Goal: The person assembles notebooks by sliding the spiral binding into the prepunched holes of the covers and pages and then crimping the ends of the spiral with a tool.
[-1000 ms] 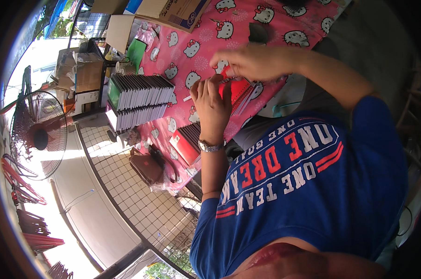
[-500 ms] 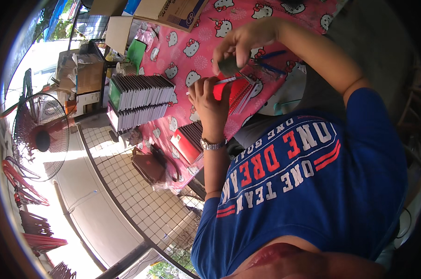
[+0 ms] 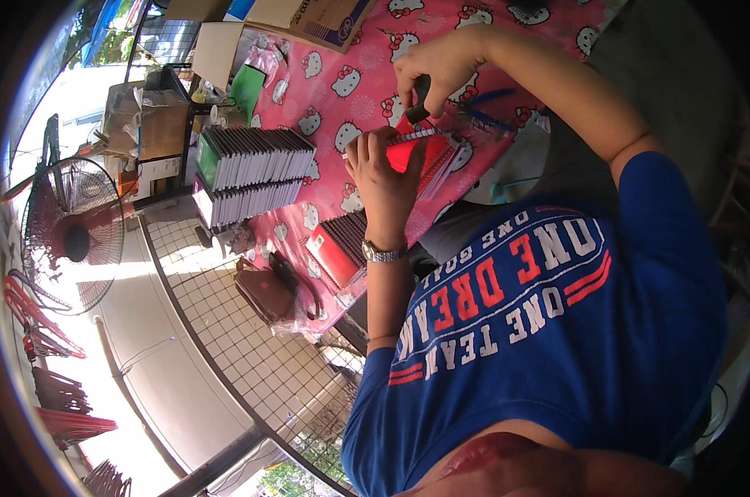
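Note:
My left hand (image 3: 383, 170), with a metal watch at the wrist, grips a red spiral notebook (image 3: 406, 152), its fingers over the far edge and thumb toward me. A pale spiral binding (image 3: 412, 135) runs along that far edge. Just beyond it, my right hand (image 3: 443, 73) pinches a small dark curved piece (image 3: 419, 109) whose kind I cannot make out; it is close to the binding's right end. Under the held notebook lie more red notebooks (image 3: 441, 170). Pliers with blue handles (image 3: 492, 122) rest on the table to the right.
Two rows of upright spiral notebooks (image 3: 255, 161) stand at the left on the pink patterned tablecloth (image 3: 342, 108). Nearer me are a stack of red notebooks (image 3: 335, 253) and a brown bag (image 3: 263, 294). A cardboard box (image 3: 309, 21) stands at the back; a fan (image 3: 75, 236) is far left.
My right hand has moved slightly right and away, turning the dark piece so that it stands more upright. The red notebook in my left hand has tilted, showing more of its cover.

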Demonstrator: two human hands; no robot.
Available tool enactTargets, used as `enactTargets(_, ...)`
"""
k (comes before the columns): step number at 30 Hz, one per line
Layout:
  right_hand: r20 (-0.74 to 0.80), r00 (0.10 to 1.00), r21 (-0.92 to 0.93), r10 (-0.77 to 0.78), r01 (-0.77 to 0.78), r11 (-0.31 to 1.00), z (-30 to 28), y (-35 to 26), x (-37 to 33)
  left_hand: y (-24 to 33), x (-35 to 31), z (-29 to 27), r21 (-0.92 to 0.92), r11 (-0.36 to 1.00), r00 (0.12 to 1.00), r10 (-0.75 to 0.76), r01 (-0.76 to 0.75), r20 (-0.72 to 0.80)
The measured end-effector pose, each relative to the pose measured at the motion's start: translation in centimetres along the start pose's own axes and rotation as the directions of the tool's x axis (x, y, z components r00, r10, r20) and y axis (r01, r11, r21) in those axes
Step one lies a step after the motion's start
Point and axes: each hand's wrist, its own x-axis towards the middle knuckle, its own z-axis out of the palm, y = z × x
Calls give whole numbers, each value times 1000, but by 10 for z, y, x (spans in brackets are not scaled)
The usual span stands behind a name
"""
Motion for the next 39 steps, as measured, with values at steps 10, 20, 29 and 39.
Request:
enactTargets(10,-40,915,749,-401,293,595,2,-1,22,-32,-3,-21,-128,990,998,-58,57,-5)
enactTargets(20,-101,994,-154,51,-67,986,2,32,47,-45,2,-10,-424,889,985,-160,171,61)
enactTargets(29,-776,630,-361,10,-458,812,82,163,-1,-42,-12,-1,-724,653,948,-319,223,4)
enactTargets(39,-736,676,-400,22,-462,791,187,94,-50,-35,-23,11,-394,906,912,-282,152,-299)
